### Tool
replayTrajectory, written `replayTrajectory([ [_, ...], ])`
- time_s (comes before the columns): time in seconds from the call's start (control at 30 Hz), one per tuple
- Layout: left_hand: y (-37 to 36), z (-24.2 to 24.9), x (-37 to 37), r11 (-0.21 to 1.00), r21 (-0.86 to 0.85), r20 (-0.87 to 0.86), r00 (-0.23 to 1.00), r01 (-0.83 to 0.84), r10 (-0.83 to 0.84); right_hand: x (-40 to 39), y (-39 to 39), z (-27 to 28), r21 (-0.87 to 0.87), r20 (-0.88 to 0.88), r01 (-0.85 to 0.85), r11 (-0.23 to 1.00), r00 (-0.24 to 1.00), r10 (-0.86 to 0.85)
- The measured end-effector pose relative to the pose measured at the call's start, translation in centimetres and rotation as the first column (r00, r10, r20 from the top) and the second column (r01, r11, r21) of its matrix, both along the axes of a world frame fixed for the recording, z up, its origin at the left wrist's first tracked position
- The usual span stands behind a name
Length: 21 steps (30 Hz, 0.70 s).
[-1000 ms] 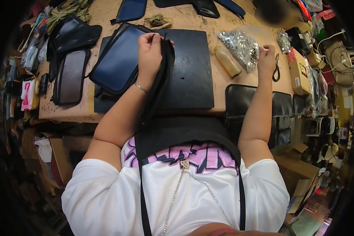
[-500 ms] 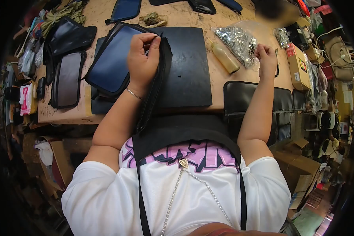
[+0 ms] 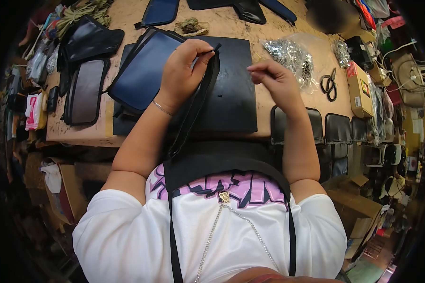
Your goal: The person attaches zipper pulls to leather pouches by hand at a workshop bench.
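My left hand (image 3: 186,70) pinches the upper end of a long black strip (image 3: 198,101), which looks like zipper tape and hangs down past the table's front edge. Below it lies a flat black board (image 3: 236,99). My right hand (image 3: 276,82) is raised over the board's right side, thumb and forefinger close together; whatever they hold, if anything, is too small to make out. Behind that hand is a clear bag of small metal parts (image 3: 293,59). A stack of dark blue panels (image 3: 144,70) lies left of my left hand.
Black-handled scissors (image 3: 329,86) lie right of the bag, near a cardboard box (image 3: 359,89). Black and grey-brown pouch pieces (image 3: 86,92) lie at the left. Black panels (image 3: 337,127) hang at the table's front right edge. A dark round blurred shape (image 3: 333,15) is at the top right.
My right hand has moved left, from beside the bag of metal parts towards the strip, uncovering the scissors. My left hand, still on the strip, has shifted slightly right.
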<state>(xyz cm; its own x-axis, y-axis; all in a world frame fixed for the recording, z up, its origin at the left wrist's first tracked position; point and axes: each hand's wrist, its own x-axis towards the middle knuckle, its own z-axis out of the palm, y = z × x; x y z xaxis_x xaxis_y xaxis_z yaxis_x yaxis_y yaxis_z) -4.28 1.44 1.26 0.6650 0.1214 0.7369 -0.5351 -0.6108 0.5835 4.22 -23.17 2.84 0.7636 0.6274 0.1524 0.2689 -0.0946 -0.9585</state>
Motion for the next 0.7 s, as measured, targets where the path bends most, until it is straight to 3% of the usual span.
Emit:
replayTrajectory([
  [0.1,-0.2,0.4,-0.2,0.994,-0.099,-0.077,0.996,0.046,-0.054,-1.4,1.5,1.9,-0.089,0.001,-0.055,0.995,0.998,0.055],
  [0.2,-0.3,0.1,0.1,0.962,-0.26,-0.157,0.979,0.085,-0.129,-1.3,2.3,2.7,0.008,-0.029,-0.089,0.996,0.996,0.089],
  [0.3,-0.6,0.1,0.7,0.947,-0.283,-0.084,0.98,0.15,-0.181,-1.4,3.0,3.2,0.158,-0.101,-0.13,0.979,0.984,0.147],
  [0.4,-0.9,1.2,0.3,0.942,-0.294,-0.228,0.945,0.164,-0.236,-1.4,4.3,2.2,0.154,0.235,-0.11,0.982,0.969,0.071],
  [0.5,-1.1,1.6,0.4,0.919,-0.346,-0.229,0.933,0.191,-0.28,-2.5,5.2,2.2,0.222,-0.045,0.047,0.974,0.998,-0.038],
  [0.7,-1.4,1.3,0.9,0.934,-0.295,-0.171,0.95,0.203,-0.26,-2.0,5.4,1.7,0.127,0.068,0.175,0.976,0.98,-0.185],
])
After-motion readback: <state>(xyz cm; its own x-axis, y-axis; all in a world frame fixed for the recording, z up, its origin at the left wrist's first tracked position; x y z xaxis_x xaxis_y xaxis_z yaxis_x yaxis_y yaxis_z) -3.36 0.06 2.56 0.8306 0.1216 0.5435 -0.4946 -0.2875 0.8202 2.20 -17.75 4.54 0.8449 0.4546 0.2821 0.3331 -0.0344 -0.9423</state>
